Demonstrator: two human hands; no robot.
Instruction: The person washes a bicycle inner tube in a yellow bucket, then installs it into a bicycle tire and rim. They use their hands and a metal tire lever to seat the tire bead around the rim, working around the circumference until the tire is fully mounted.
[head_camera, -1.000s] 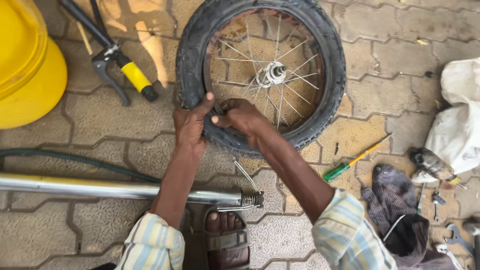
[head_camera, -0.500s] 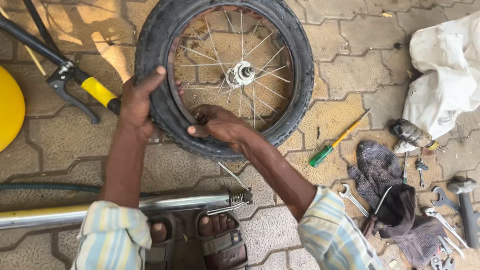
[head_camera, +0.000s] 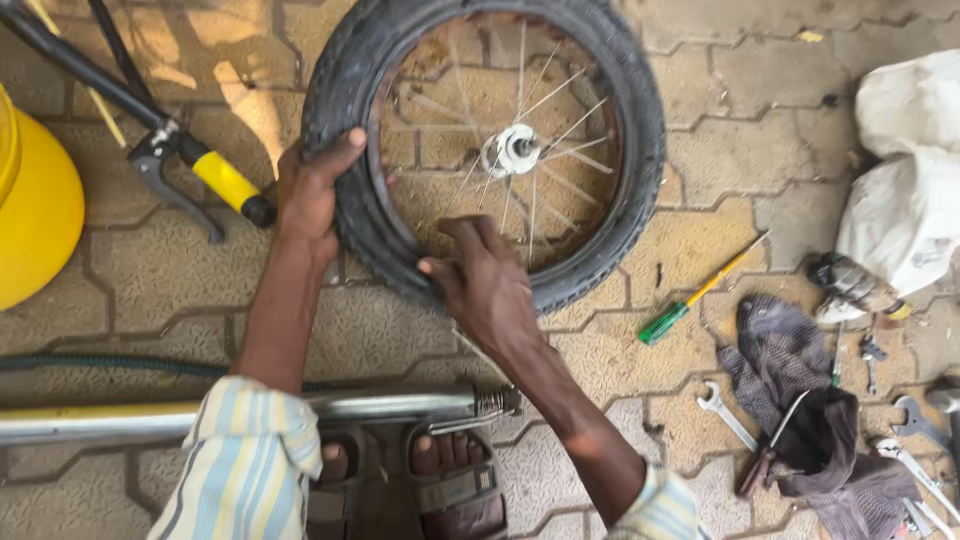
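Wheel (head_camera: 520, 150) lies flat on the paving, upper centre of frame. Left hand (head_camera: 312, 190) clamps the tyre's (head_camera: 345, 180) outer edge, steadying it; right hand (head_camera: 485, 285) grips the near rim, fingers tucked inside.

Bare paving is left right of the wheel (head_camera: 480, 150), bounded by a screwdriver (head_camera: 690, 295), a dark rag (head_camera: 790, 385) and what seem wrenches (head_camera: 725, 412).

A black rubber-tyred spoked wheel (head_camera: 500, 150) lies flat on the paving, far centre. Left of it lies a yellow-gripped handlebar with brake lever (head_camera: 190, 170); further left, a yellow plastic tub (head_camera: 40, 200). Right of the wheel lies a green-handled screwdriver (head_camera: 690, 298); near of it, a long metal pump tube (head_camera: 300, 408).
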